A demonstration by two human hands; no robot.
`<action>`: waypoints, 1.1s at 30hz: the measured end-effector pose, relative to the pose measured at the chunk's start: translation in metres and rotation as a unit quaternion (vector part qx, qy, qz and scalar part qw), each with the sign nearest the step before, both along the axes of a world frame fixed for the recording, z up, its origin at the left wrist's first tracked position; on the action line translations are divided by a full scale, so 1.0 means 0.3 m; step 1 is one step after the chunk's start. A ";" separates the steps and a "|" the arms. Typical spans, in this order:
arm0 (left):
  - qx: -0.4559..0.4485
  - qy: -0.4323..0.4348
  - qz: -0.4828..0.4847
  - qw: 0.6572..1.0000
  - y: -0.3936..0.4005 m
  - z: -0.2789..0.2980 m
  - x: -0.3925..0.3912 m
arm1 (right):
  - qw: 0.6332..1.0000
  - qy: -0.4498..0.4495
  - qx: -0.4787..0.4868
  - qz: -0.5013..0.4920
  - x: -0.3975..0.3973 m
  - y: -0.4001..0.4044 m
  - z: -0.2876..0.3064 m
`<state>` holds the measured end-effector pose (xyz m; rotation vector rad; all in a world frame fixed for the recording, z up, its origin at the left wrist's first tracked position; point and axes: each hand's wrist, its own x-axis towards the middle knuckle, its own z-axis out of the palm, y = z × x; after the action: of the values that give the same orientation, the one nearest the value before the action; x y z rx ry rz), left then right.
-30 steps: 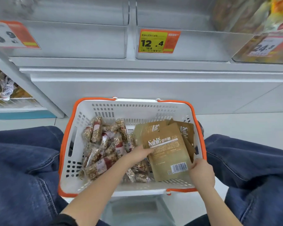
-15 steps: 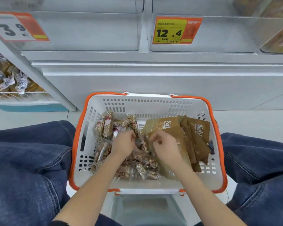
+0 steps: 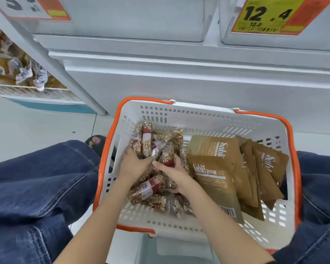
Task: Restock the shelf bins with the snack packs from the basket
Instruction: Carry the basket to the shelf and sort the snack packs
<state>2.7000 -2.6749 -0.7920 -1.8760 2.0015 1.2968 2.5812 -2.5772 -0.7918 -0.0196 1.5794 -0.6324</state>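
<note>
A white basket (image 3: pixel 198 116) with an orange rim sits between my knees. Its left half holds a heap of clear nut bar packs (image 3: pixel 151 195) with red labels. Its right half holds several brown Sablé pouches (image 3: pixel 215 180), lying overlapped. Both my hands are in the nut bar heap. My left hand (image 3: pixel 134 163) grips bars at the heap's left side. My right hand (image 3: pixel 174 173) curls round bars in the heap's middle, beside the pouches. Two clear shelf bins (image 3: pixel 133 18) stand above, and I see nothing inside them.
A yellow and orange price tag reading 12.4 (image 3: pixel 269 15) hangs on the right bin. Another tag (image 3: pixel 32 8) is on the left bin. A lower shelf at the left (image 3: pixel 17 73) holds other wrapped goods. My jeans-clad knees flank the basket on a pale floor.
My right hand left the brown pouch and joined the left in the nut bar heap. Both hands now close round bars. The view has shifted down and left.
</note>
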 end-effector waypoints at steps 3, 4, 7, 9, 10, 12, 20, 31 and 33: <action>0.029 0.023 -0.011 0.999 -0.005 0.005 0.005 | 0.999 -0.030 0.025 0.035 -0.031 -0.050 0.028; 0.001 0.000 -0.041 0.999 0.003 0.005 0.010 | 0.998 -0.028 0.040 0.035 -0.036 -0.056 0.026; -0.067 -0.119 -0.170 0.976 0.055 -0.015 0.006 | 0.996 -0.007 0.077 -0.034 -0.043 -0.042 0.018; -0.018 -0.125 -0.231 0.965 0.105 -0.004 -0.034 | 0.990 -0.015 0.101 -0.102 -0.055 -0.011 -0.005; -0.002 -0.114 -0.258 0.959 0.131 0.005 -0.062 | 0.986 -0.025 0.100 -0.133 -0.062 0.007 -0.013; -0.013 -0.096 -0.301 0.949 0.178 0.037 -0.119 | 0.976 -0.046 0.087 -0.192 -0.075 0.039 -0.006; -0.168 0.098 -0.165 0.967 0.123 0.124 -0.140 | 0.995 0.036 0.051 0.072 -0.160 0.069 0.078; -0.096 0.054 0.110 0.988 0.044 0.038 -0.087 | 0.832 0.297 -0.130 0.450 -0.123 -0.301 -0.095; -0.094 0.005 0.106 0.990 0.073 0.031 -0.057 | 0.821 0.321 -0.106 0.460 -0.105 -0.289 -0.115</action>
<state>2.6829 -2.6531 -0.7826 -2.2241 2.0396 1.2019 2.5497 -2.6639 -0.8263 -1.2077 1.8614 0.0057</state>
